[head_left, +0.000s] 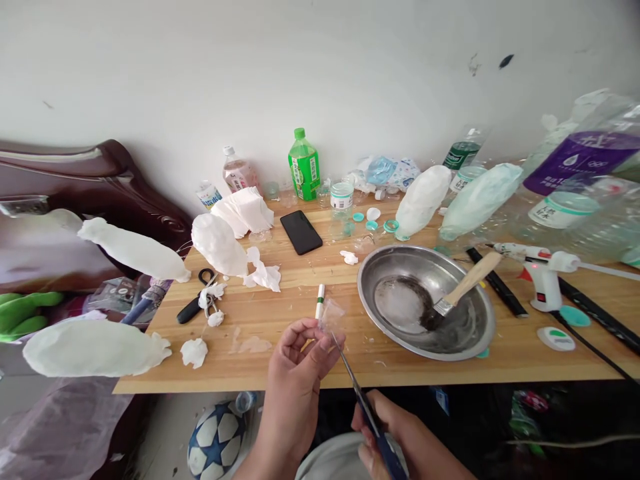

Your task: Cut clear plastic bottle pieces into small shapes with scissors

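Note:
Above the table's front edge, my left hand pinches a small piece of clear plastic between thumb and fingers. My right hand is closed around the dark handles of a pair of scissors. The scissor blades point up and left, and their tips reach the plastic beside my left fingertips. A white marker with a green band lies just behind the plastic. To the right of it stands a metal bowl with a wooden-handled brush resting in it.
Paper-covered bottle shapes hang over the table's left edge, near black-handled scissors. A black phone lies mid-table, with a green bottle behind it. A glue gun and its cord sit at right, before large plastic bottles.

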{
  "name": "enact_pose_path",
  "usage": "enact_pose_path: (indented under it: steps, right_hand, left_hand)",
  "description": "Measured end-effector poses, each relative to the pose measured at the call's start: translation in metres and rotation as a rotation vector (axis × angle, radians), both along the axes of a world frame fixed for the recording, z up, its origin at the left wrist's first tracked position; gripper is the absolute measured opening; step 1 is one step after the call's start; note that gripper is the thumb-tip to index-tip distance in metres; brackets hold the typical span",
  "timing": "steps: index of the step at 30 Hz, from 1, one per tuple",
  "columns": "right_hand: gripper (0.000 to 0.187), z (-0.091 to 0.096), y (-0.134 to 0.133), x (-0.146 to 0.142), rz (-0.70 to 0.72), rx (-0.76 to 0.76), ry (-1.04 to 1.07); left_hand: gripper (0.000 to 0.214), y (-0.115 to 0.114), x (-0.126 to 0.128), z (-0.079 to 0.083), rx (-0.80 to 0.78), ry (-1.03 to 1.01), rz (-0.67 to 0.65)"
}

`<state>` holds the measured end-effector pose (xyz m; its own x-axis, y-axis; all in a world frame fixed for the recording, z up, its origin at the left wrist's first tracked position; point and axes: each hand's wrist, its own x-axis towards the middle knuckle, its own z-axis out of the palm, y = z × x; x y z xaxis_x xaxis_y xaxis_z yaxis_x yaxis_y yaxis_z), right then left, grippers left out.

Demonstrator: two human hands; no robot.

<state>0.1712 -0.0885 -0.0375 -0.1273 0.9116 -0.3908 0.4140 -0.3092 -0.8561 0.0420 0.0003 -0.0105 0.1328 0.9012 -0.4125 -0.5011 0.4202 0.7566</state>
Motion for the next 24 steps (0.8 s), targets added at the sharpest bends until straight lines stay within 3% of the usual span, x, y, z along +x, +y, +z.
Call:
enact_pose_path:
  steps: [5, 11, 24]
  right_hand:
    - [0.017, 0.008, 0.007, 0.017, 0.087, -0.037, 0.067]
    - [0.022, -0.001, 0.003, 0.016, 0.072, -0.045, -0.010]
    - [0.021, 0.002, 0.005, 0.020, 0.091, -0.026, -0.162]
  left_hand:
    - [0.019, -0.002, -0.003, 0.007, -0.038, -0.038, -0.094]
    - [0.016, -0.001, -0.003, 0.007, -0.047, -0.091, -0.079]
    - [0.013, -0.006, -0.001, -0.004, -0.069, -0.111, -0.098]
